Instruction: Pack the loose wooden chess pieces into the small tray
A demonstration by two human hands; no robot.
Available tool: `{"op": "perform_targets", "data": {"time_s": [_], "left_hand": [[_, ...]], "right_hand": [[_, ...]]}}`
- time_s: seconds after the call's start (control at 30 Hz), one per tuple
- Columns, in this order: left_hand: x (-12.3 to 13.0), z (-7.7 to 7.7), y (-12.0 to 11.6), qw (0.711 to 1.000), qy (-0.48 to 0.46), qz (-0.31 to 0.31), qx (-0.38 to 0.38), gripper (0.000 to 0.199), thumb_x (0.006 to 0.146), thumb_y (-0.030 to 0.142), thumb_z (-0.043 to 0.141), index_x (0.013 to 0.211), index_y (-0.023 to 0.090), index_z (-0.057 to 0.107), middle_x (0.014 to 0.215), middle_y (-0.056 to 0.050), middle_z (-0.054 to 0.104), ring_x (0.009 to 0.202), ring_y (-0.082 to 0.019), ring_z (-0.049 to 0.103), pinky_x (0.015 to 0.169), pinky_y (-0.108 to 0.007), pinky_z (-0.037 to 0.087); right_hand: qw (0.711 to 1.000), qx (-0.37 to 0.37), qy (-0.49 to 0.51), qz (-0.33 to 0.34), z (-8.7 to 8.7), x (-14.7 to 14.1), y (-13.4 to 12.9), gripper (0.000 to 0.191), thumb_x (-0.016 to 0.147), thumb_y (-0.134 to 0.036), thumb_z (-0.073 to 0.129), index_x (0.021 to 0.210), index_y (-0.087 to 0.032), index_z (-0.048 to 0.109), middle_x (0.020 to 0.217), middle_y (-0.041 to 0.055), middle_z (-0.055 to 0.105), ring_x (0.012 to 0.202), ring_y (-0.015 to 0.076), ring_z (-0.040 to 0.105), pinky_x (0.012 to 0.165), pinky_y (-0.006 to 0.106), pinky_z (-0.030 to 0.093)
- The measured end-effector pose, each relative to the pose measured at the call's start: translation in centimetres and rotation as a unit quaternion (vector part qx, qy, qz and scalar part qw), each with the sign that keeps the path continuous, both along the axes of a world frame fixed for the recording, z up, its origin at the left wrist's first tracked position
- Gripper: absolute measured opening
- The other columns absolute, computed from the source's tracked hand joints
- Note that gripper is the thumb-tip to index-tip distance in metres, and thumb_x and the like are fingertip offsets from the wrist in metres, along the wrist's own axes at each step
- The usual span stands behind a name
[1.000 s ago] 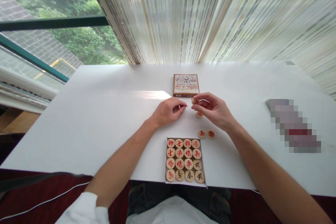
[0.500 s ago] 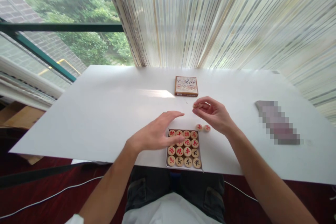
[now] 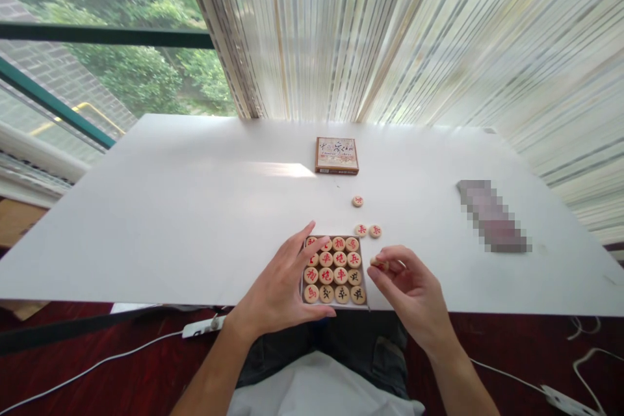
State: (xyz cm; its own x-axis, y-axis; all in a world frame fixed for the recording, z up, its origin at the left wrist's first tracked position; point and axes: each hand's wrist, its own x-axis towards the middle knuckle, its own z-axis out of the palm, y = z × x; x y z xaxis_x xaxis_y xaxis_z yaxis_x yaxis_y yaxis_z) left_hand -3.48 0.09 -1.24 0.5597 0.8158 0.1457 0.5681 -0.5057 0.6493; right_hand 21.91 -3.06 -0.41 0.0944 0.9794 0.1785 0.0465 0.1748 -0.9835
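Spread over the left side of an open box [image 3: 364,273] is my left hand [image 3: 280,276]. Its fingers are apart, with the thumb along the near edge and fingertips over the far left corner; whether it presses on the box I cannot tell. Rows of round Chinese chess pieces [image 3: 340,259] with red and black characters lie face up in the box. To its right, my right hand [image 3: 409,289] pinches one chess piece [image 3: 377,264] between thumb and fingertips. Just beyond the box sit two red-marked pieces [image 3: 361,230], and farther out a single piece [image 3: 357,201].
A Chinese chess box lid [image 3: 336,155] lies toward the back of the white table [image 3: 195,221]. A blurred flat object [image 3: 493,216] is on the right. Striped curtains [image 3: 312,32] and a window are behind. On the floor is a white power strip [image 3: 203,326].
A piece now lies where my right hand was, and that hand has come back toward me to the box's right side. My left hand has lowered and spread around the box's left side.
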Motion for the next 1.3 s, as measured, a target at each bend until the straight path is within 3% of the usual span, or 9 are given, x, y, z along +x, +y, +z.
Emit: {"op": "perform_targets", "data": {"time_s": [0.2, 0.57, 0.87, 1.2, 1.3], "left_hand": [[0.0, 0.0, -0.1, 1.0, -0.002, 0.012, 0.013, 0.109, 0.069, 0.044, 0.091, 0.158, 0.031, 0.03, 0.168, -0.015, 0.031, 0.152, -0.038, 0.038, 0.123, -0.057, 0.041], [0.3, 0.0, -0.2, 0.999, -0.004, 0.015, 0.032, 0.104, 0.071, 0.041, 0.09, 0.157, 0.03, 0.031, 0.164, -0.014, 0.035, 0.151, -0.036, 0.039, 0.123, -0.055, 0.041], [0.5, -0.1, -0.2, 0.999, -0.003, 0.028, 0.038, 0.101, 0.076, 0.044, 0.086, 0.158, 0.03, 0.03, 0.164, -0.014, 0.035, 0.152, -0.036, 0.036, 0.124, -0.056, 0.04], [0.5, -0.3, -0.2, 0.998, -0.003, 0.027, 0.051, 0.096, 0.076, 0.04, 0.086, 0.156, 0.028, 0.035, 0.164, -0.014, 0.036, 0.152, -0.035, 0.037, 0.125, -0.054, 0.04], [0.5, -0.3, -0.2, 0.998, -0.013, 0.028, 0.058, 0.092, 0.077, 0.043, 0.085, 0.154, 0.028, 0.037, 0.163, -0.014, 0.037, 0.152, -0.035, 0.038, 0.124, -0.054, 0.04]], "right_hand": [[0.999, -0.019, -0.008, -0.041, -0.6, -0.4, -1.5, 0.013, 0.086, -0.024, 0.08, 0.094, -0.029, 0.072, 0.09, 0.0009, 0.066, 0.08, 0.0161, 0.065, 0.073, 0.027, 0.058], [1.0, 0.007, -0.025, -0.008, -0.2, -1.7, -1.8, 0.01, 0.088, -0.021, 0.077, 0.09, -0.028, 0.071, 0.083, 0.0013, 0.063, 0.077, 0.0174, 0.061, 0.065, 0.027, 0.054], [1.0, -0.023, -0.013, -0.005, 0.1, -1.7, -2.1, 0.006, 0.089, -0.024, 0.078, 0.09, -0.028, 0.074, 0.079, -0.0004, 0.061, 0.058, 0.0135, 0.064, 0.05, 0.024, 0.055], [0.995, -0.08, -0.001, 0.056, 0.2, -2.7, -2.6, 0.012, 0.099, -0.033, 0.066, 0.108, -0.03, 0.073, 0.092, 0.0039, 0.073, 0.081, 0.0206, 0.077, 0.075, 0.032, 0.067], [0.992, -0.101, -0.019, 0.072, 0.3, -3.1, -2.6, 0.015, 0.099, -0.037, 0.065, 0.11, -0.028, 0.073, 0.094, 0.0045, 0.074, 0.081, 0.0201, 0.076, 0.074, 0.031, 0.066]]}}
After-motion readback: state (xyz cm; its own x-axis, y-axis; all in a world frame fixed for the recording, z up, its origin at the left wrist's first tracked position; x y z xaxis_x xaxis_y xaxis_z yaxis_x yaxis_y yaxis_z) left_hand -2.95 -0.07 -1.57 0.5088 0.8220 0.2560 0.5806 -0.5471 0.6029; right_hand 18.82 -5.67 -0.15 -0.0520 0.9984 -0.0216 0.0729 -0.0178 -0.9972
